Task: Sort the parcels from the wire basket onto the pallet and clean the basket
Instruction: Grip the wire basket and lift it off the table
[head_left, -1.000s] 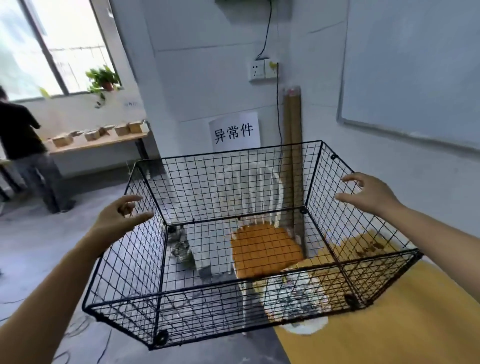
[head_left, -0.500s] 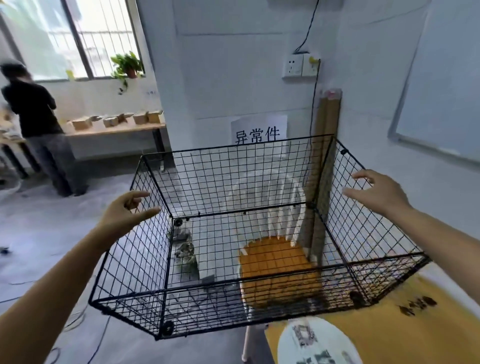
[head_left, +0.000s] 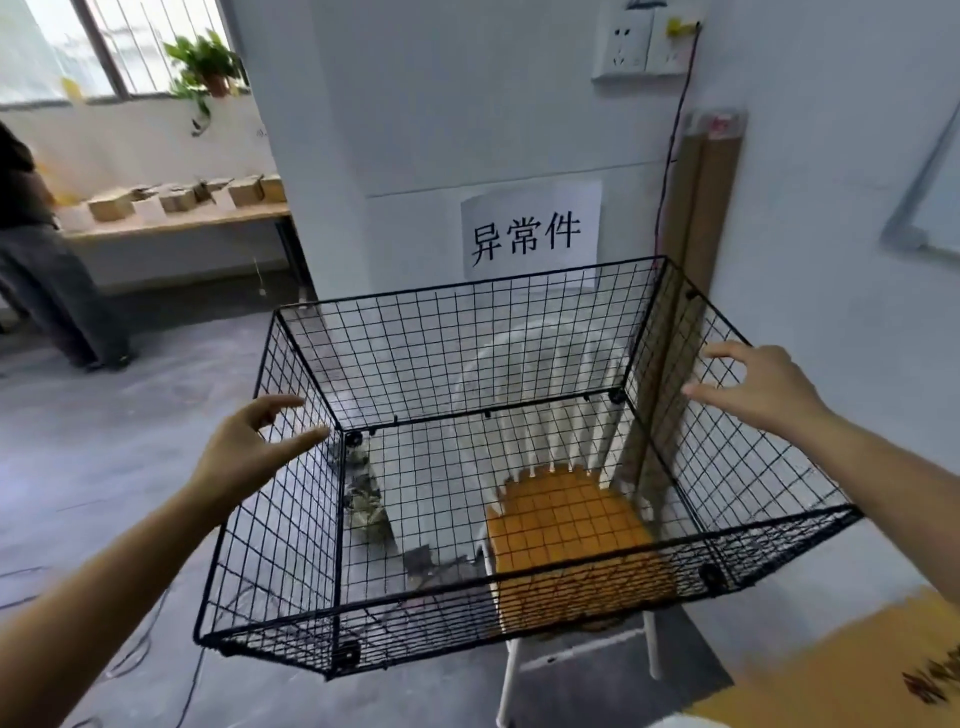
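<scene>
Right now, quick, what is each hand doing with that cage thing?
Left hand: open, fingers spread against the left side of the black wire mesh basket, no closed grip.
Right hand: open, fingers spread at the basket's right side.

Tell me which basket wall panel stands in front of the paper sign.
The far panel of the wire basket; the paper sign shows just above its rim.

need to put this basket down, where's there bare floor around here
Bare grey floor lies left of the wire basket, between it and the far bench. Under the basket and to the right it is crowded: the orange-seated chair, the cardboard tubes against the wall, cables low on the left.
</scene>
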